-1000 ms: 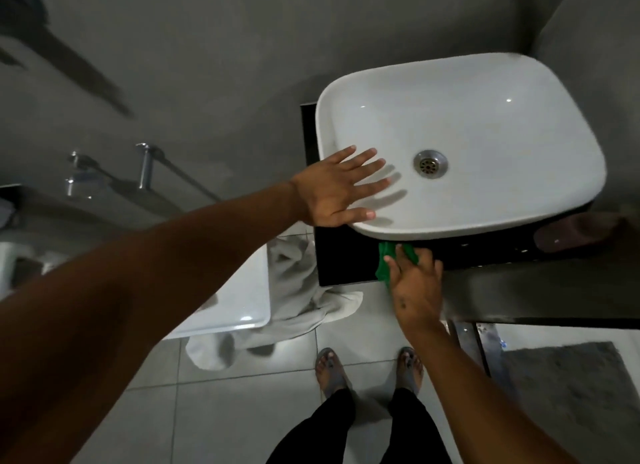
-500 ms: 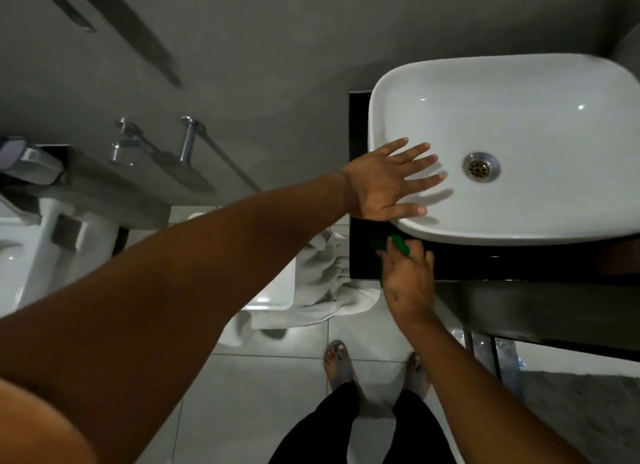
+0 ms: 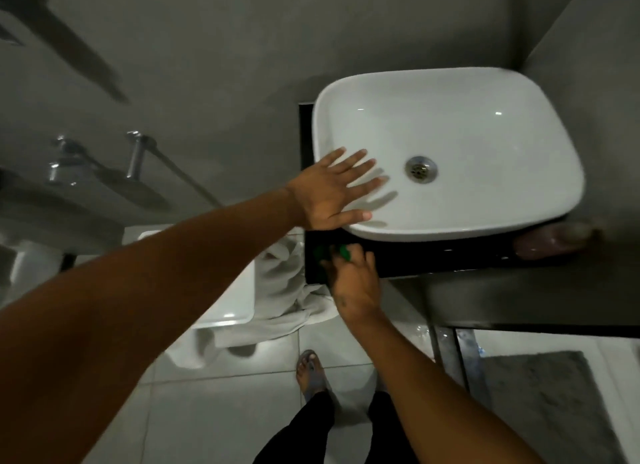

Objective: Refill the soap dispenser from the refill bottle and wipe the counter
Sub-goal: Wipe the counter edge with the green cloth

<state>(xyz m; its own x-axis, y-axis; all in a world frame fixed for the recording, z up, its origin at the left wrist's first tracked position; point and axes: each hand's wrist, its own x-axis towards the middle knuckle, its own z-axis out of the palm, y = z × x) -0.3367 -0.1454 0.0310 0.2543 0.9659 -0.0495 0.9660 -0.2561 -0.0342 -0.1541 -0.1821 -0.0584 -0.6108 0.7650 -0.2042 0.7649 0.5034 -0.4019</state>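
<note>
A white basin (image 3: 519,200) sits on a black counter (image 3: 433,256). My left hand (image 3: 329,193) lies flat on the basin's near left rim, fingers spread, holding nothing. My right hand (image 3: 353,280) presses a green cloth (image 3: 343,252) onto the counter's front left corner, just below the basin; most of the cloth is hidden under my fingers. No soap dispenser or refill bottle is clearly visible; a dim pinkish object (image 3: 554,244) lies blurred at the counter's right end.
A white towel (image 3: 287,290) hangs over a white fixture (image 3: 228,304) left of the counter. A chrome rail (image 3: 138,155) is on the grey wall. A grey mat (image 3: 540,404) lies on the tiled floor at right. My feet stand below the counter.
My right hand with the green cloth has slid left along the counter front toward its left corner. My left hand stays flat on the basin rim. The camera has shifted.
</note>
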